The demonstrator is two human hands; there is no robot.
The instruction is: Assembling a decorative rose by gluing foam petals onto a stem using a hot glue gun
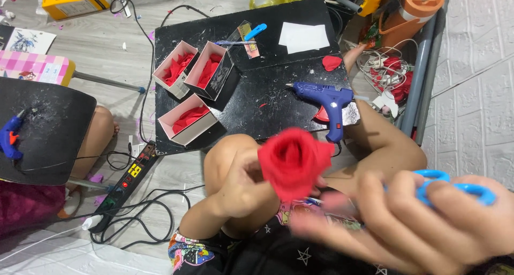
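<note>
The person sits on the floor with knees drawn up, and the left hand [243,181] is closed around the base of a red fabric rose [294,160], holding it up over the knees so the bloom faces the camera. The right hand [428,216] is close to the lens and blurred; its fingers are threaded through the blue handles of a pair of scissors [455,186], gripping them. The blades are hidden behind the hand, so I cannot tell whether they are apart or together.

To my eye this is trimming work on the rose. Doing it well would mean keeping the left grip low on the base so the rolled petals stay tight, turning the bloom to the blades instead of twisting the wrist, and keeping the left fingertips out of the cutting line.

The left forearm rises from the lap, wrist bent, palm toward the body. The right arm comes in from the lower right, knuckles up, just beside the rose but not touching it.

On the low black table [267,101] ahead stand 3 open boxes [190,93] holding red petals, and a blue glue gun [324,101] rests near its front edge. A power strip [131,178] lies on the floor to the left.
</note>
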